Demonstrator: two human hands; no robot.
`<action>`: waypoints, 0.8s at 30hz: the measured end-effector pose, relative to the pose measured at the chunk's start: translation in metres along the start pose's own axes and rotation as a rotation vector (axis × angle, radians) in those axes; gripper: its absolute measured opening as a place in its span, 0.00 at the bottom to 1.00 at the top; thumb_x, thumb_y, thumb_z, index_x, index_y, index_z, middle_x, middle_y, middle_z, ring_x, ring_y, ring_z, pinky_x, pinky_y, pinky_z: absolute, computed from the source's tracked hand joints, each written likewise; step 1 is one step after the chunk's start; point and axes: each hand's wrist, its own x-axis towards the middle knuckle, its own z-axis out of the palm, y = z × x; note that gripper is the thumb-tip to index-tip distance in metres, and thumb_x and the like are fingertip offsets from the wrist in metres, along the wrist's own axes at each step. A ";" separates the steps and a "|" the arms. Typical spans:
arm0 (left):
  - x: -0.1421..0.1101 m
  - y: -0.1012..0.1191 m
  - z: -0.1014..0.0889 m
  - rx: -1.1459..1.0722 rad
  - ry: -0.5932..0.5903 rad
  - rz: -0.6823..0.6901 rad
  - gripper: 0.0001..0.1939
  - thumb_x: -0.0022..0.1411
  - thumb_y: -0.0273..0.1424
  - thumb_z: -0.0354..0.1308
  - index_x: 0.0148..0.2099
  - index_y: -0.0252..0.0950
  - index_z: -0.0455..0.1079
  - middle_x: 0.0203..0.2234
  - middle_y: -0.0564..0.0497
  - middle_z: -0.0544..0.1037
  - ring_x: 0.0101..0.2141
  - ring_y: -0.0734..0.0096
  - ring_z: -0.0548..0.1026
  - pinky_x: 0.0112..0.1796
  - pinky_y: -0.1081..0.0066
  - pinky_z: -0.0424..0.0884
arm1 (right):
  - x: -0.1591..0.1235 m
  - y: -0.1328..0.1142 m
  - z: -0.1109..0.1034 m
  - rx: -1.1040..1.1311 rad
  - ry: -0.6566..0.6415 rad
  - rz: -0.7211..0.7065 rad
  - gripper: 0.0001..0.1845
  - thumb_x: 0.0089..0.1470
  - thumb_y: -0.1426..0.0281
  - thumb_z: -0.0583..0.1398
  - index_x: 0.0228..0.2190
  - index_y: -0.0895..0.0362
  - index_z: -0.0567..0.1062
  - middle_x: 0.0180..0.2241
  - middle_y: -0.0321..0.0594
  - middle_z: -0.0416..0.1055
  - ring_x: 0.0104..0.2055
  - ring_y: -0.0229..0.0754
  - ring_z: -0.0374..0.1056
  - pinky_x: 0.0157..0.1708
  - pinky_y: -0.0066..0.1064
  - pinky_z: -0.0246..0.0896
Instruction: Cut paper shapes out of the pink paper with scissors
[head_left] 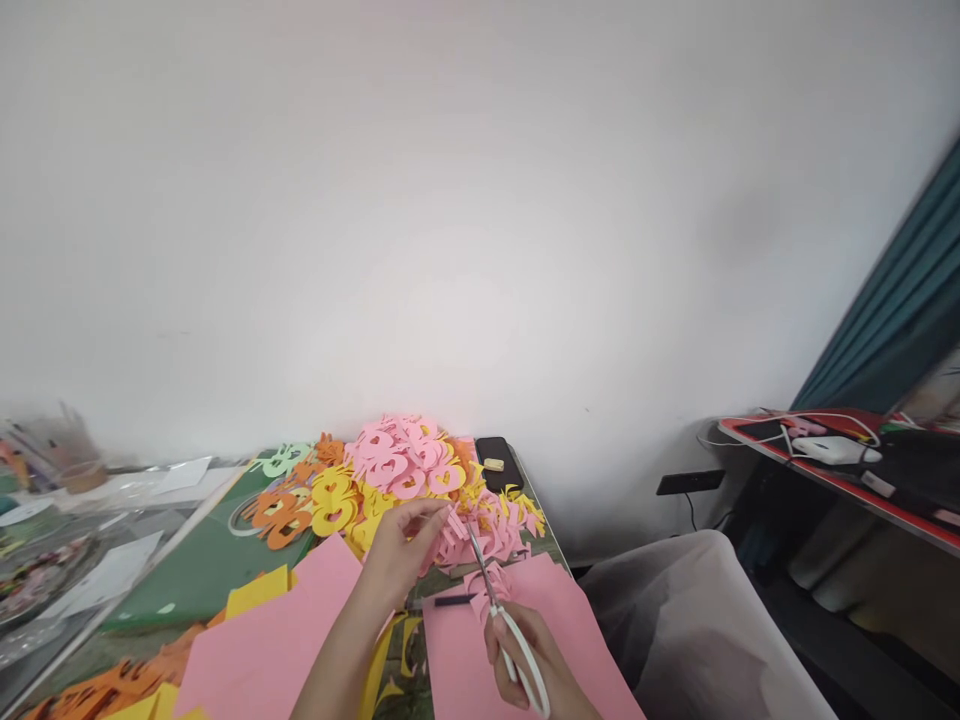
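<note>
My left hand [403, 550] pinches a small pink paper piece [455, 524] between thumb and fingers. In my right hand [531, 652] is a pair of white-handled scissors [491, 590], its blades pointing up at that piece; I cannot tell whether they touch it. Behind the hands lies a heap of pink paper cut-outs [405, 455] with heart-shaped holes, mixed with yellow cut-outs [334, 503]. Pink scraps [491, 535] lie around the blade tips. Under my right hand is a pink sheet [455, 660], and another pink sheet [255, 650] lies left of my left forearm.
A black phone [499, 463] lies at the table's right edge. Orange cut-outs [283, 518] and a green sheet or mat [202, 560] are on the left. A pale covered shape [705, 620] stands close on the right, below a red-edged shelf [832, 480] holding cables and devices.
</note>
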 end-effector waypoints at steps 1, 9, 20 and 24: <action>0.000 0.001 0.000 0.013 -0.003 0.000 0.15 0.46 0.42 0.56 0.31 0.35 0.74 0.27 0.50 0.77 0.32 0.64 0.72 0.35 0.68 0.66 | 0.000 0.000 0.001 0.001 0.007 0.009 0.25 0.38 0.48 0.57 0.16 0.58 0.60 0.08 0.23 0.50 0.07 0.23 0.40 0.09 0.20 0.32; -0.002 0.000 0.002 0.081 -0.026 0.053 0.15 0.48 0.40 0.55 0.34 0.37 0.74 0.28 0.48 0.77 0.31 0.64 0.72 0.31 0.69 0.66 | -0.003 -0.008 0.007 -0.020 -0.025 -0.007 0.25 0.38 0.48 0.57 0.17 0.58 0.60 0.11 0.24 0.52 0.08 0.23 0.40 0.09 0.20 0.33; 0.001 -0.009 0.004 0.055 -0.047 0.080 0.14 0.47 0.41 0.56 0.33 0.38 0.74 0.22 0.50 0.76 0.27 0.66 0.71 0.27 0.71 0.66 | -0.005 -0.010 0.007 -0.018 -0.027 0.011 0.26 0.39 0.47 0.56 0.18 0.58 0.61 0.09 0.23 0.49 0.08 0.24 0.40 0.10 0.21 0.31; 0.001 -0.012 0.004 0.089 -0.062 0.098 0.14 0.49 0.39 0.55 0.35 0.37 0.74 0.23 0.50 0.76 0.28 0.66 0.71 0.28 0.71 0.66 | -0.007 -0.012 0.008 -0.016 -0.044 0.007 0.25 0.40 0.47 0.56 0.20 0.58 0.61 0.09 0.23 0.49 0.09 0.24 0.41 0.10 0.21 0.31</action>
